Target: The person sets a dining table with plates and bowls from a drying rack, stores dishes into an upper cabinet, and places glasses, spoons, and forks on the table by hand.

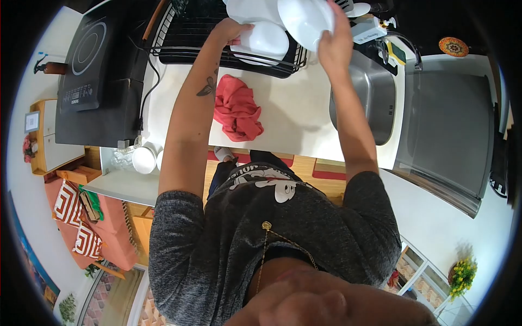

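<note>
My left hand (pixel 231 32) pinches the edge of a white bowl (pixel 263 43), which sits at the front of the black dish rack (pixel 187 57). My right hand (pixel 334 49) grips the rim of a white plate (pixel 304 23), tilted and raised over the rack's right end. Behind these two, another white dish (pixel 253 10) is partly hidden. A crumpled red cloth (pixel 238 108) lies on the white counter (pixel 293 108) below the rack, touched by neither hand.
A steel sink (pixel 372 98) with a tap (pixel 410 46) is at the right, near a yellow sponge (pixel 396 53) and a white carton (pixel 370 30). On the left stands a black induction cooker (pixel 84 60) with its cord. Below it, white bowls (pixel 144 160) rest on a shelf.
</note>
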{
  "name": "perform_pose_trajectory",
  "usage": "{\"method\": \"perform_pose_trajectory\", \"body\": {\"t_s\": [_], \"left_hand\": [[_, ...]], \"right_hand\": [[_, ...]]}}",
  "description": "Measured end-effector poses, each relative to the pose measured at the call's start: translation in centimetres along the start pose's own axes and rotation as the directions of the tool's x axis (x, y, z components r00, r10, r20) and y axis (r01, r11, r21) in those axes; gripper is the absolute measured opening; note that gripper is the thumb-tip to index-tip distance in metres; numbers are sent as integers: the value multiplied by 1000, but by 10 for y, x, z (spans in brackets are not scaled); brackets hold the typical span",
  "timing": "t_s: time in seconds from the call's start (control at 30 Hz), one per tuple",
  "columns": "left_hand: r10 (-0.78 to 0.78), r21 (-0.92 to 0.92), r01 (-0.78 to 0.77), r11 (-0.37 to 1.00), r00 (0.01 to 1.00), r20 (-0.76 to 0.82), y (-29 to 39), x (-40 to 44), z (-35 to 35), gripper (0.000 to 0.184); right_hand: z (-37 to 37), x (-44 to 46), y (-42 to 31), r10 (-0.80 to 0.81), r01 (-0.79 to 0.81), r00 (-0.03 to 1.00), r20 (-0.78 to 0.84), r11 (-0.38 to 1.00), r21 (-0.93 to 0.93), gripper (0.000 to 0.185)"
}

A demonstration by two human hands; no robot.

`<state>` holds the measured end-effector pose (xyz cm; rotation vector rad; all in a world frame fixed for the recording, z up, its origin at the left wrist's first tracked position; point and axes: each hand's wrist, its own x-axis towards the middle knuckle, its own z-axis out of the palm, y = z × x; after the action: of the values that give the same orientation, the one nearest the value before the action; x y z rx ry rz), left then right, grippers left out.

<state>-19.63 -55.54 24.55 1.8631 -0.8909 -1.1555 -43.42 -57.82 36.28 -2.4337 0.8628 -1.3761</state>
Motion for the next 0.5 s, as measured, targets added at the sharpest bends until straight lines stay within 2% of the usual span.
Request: {"method": "perform_pose_trajectory", "body": {"t_s": [0.07,0.1,0.13,0.2,0.23,0.3,0.4,0.47,0.5], "left_hand": [[-1,65,2,998,1000,-21,1,13,5,40],[-4,132,9,991,999,-40,3,14,8,40],[-1,131,7,991,999,-39,5,16,11,40],[26,198,-21,980,999,-21,14,18,18,42],[28,199,-25,980,999,-16,19,17,21,42],[57,374,-55,926,998,6,27,17,26,46],[68,353,-77,933,997,39,31,19,27,48],[27,362,-52,931,997,73,29,28,26,48],[-12,368,-28,929,994,106,30,28,25,49]], "right_hand": [[-9,-8,28,165,-159,986,-18,971,179,57],[-10,-14,27,424,-364,906,7,769,525,60],[-15,-17,29,422,-363,906,5,771,523,60],[-28,-27,24,711,-587,669,216,327,741,59],[-28,-33,26,722,-542,652,230,232,808,60],[-32,-44,28,739,-540,630,240,195,818,62],[-38,-60,34,732,-516,625,271,126,848,64],[-43,-70,33,794,-522,539,281,53,851,65],[-47,-74,31,793,-523,539,285,49,851,65]]}}
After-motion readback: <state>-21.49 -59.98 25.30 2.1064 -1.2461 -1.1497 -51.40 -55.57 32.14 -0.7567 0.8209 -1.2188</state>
